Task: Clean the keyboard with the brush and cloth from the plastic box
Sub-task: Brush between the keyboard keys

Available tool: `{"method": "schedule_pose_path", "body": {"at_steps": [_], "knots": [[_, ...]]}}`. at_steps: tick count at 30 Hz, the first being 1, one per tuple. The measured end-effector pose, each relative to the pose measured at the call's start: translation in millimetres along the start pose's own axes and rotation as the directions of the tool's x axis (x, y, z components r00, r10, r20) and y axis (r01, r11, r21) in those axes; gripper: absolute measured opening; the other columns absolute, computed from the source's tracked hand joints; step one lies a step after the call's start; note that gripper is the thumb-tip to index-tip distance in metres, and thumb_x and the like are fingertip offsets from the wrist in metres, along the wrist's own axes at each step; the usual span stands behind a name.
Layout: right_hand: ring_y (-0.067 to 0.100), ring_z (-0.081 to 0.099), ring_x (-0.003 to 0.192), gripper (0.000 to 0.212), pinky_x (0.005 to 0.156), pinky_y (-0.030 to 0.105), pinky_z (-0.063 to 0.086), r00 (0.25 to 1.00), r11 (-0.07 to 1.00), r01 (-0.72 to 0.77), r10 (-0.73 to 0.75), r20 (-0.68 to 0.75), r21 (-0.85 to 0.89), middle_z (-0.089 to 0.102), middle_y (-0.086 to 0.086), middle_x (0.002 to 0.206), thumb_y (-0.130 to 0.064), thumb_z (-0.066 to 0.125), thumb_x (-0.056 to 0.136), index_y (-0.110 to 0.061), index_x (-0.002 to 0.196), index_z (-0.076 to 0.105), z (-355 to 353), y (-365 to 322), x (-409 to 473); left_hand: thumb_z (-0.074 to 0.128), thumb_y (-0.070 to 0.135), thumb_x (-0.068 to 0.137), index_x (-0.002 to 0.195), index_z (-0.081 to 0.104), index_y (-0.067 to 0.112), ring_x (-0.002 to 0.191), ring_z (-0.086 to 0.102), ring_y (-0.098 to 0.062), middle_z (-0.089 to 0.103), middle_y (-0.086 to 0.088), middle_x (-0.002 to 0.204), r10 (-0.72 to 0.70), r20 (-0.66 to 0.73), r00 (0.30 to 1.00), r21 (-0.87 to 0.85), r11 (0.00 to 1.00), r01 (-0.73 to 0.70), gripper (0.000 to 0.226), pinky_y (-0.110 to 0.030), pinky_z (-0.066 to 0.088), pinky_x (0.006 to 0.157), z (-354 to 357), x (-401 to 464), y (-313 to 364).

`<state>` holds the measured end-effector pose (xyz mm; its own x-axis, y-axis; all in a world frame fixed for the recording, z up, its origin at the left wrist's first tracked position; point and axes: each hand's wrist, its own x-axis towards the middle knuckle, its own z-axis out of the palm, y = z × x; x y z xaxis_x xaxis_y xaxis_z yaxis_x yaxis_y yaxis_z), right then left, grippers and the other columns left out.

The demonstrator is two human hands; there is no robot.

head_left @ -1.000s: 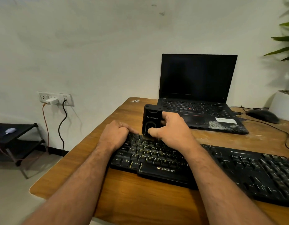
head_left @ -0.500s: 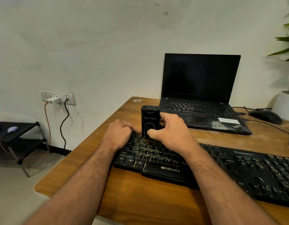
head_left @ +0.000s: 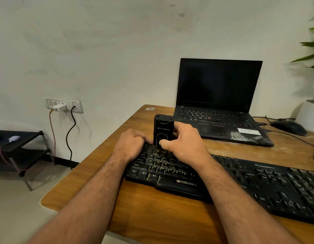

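Compared with half a second ago, the right hand [head_left: 183, 141] and the black box-shaped brush unit [head_left: 163, 129] remain at the far left end of the keyboard with almost no shift; the left hand [head_left: 131, 143] also stays in place.

Head view: the black full-size keyboard [head_left: 258, 182] lies across the wooden worktop [head_left: 152, 217], its left end near the worktop's left edge and its right end running out of view. White lettering on its front rim reads ZEBRONICS. Its keys carry pale legends, and those on the left part look dusty. The brush unit stands upright on the top key rows at the left end, its lower end touching the keys; a printed logo and an oval recess mark its near face. The right hand grips the unit, thumb on the near face and fingers curled around the far side. The left hand is a closed fist resting on the keyboard's far left corner, just beside the unit; whether it holds anything cannot be told.

An open black laptop [head_left: 219, 103] with a dark screen sits beyond, toward the far edge. A black mouse [head_left: 288, 127] lies to its right.
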<state>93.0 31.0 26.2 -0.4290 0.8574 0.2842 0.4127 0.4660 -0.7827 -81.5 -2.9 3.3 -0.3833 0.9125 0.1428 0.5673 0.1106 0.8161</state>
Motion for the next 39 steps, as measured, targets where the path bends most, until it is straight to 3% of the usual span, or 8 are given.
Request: {"method": "schedule_pose_path", "body": {"at_steps": [5,9,15,23,28,30,34,39], "knots": [[-0.001,0.067,0.079,0.039,0.057,0.007,0.047,0.996,0.999,0.029,-0.033,0.08,0.046,0.071,-0.015,0.093,-0.017,0.078,0.078,-0.03,0.114,0.068,15.7,-5.9,-3.2,0.048,0.003,0.088,0.041,0.064,0.033,0.045,0.053,0.005,0.059,0.019,0.044,0.037,0.017,0.999,0.022,0.999,-0.037,0.057,-0.027,0.044,0.065,-1.9,-1.3,2.2],[-0.002,0.064,0.079,0.036,0.055,0.009,0.045,1.0,1.0,0.015,-0.015,0.006,-0.021,0.069,-0.015,0.09,-0.019,0.076,0.079,-0.03,0.112,0.067,12.4,-5.7,5.8,0.045,0.003,0.084,0.064,0.076,0.026,0.067,0.065,-0.003,0.072,0.013,0.064,0.019,0.066,0.998,0.007,1.0,-0.019,0.044,-0.033,0.052,0.087,-3.4,1.6,-1.0],[0.007,0.069,0.082,0.038,0.068,0.024,0.058,0.999,0.998,-0.038,0.037,-0.02,-0.041,0.072,-0.01,0.092,-0.02,0.078,0.076,-0.027,0.112,0.068,8.6,-0.7,10.6,0.046,0.007,0.081,0.071,0.077,0.023,0.08,0.064,-0.01,0.07,0.014,0.072,0.005,0.066,0.998,-0.004,1.0,-0.004,0.036,-0.048,0.047,0.101,-0.5,6.9,-3.9],[0.005,0.068,0.081,0.039,0.064,0.018,0.053,0.999,0.999,-0.01,0.008,-0.051,-0.048,0.072,-0.01,0.093,-0.018,0.078,0.076,-0.027,0.113,0.067,-0.8,1.2,7.9,0.046,0.005,0.086,0.07,0.075,0.022,0.077,0.063,-0.005,0.07,0.016,0.07,0.012,0.053,0.999,-0.034,0.999,-0.01,0.037,-0.041,0.048,0.1,3.0,5.0,-1.5],[0.005,0.069,0.087,0.038,0.078,0.025,0.057,0.985,0.991,0.07,-0.051,0.166,-0.11,0.074,-0.009,0.098,-0.019,0.08,0.076,-0.026,0.112,0.069,-10.7,-7.2,11.4,0.045,0.006,0.084,0.064,0.076,0.031,0.068,0.065,-0.004,0.071,0.013,0.065,0.051,0.092,0.995,-0.027,0.998,-0.048,0.045,-0.035,0.053,0.085,3.3,2.4,-1.6],[0.006,0.068,0.092,0.042,0.079,0.025,0.057,0.989,0.984,0.08,-0.057,0.14,-0.161,0.073,-0.01,0.102,-0.02,0.079,0.076,-0.026,0.116,0.068,-13.8,-3.9,12.6,0.044,0.009,0.082,0.073,0.078,0.026,0.079,0.067,-0.007,0.074,0.011,0.076,0.04,0.078,0.996,-0.027,0.999,-0.038,0.039,-0.039,0.052,0.093,3.3,3.7,-2.5],[-0.005,0.068,0.087,0.041,0.072,0.01,0.05,0.986,0.998,0.058,-0.055,0.158,-0.016,0.074,-0.016,0.1,-0.019,0.08,0.078,-0.032,0.115,0.068,-15.8,6.0,3.7,0.044,0.005,0.09,0.077,0.078,0.019,0.081,0.067,-0.014,0.073,0.004,0.079,0.015,0.081,0.997,-0.02,1.0,-0.014,0.039,-0.045,0.052,0.095,5.4,6.3,-5.2],[0.0,0.069,0.08,0.04,0.064,0.011,0.051,0.993,0.999,0.046,-0.047,0.105,0.003,0.073,-0.017,0.094,-0.017,0.08,0.077,-0.033,0.112,0.068,-12.1,5.5,0.3,0.044,0.005,0.088,0.079,0.078,0.018,0.082,0.068,-0.016,0.074,0.002,0.082,0.004,0.071,0.997,-0.006,1.0,-0.003,0.037,-0.045,0.053,0.093,6.3,8.0,-6.1]]}}
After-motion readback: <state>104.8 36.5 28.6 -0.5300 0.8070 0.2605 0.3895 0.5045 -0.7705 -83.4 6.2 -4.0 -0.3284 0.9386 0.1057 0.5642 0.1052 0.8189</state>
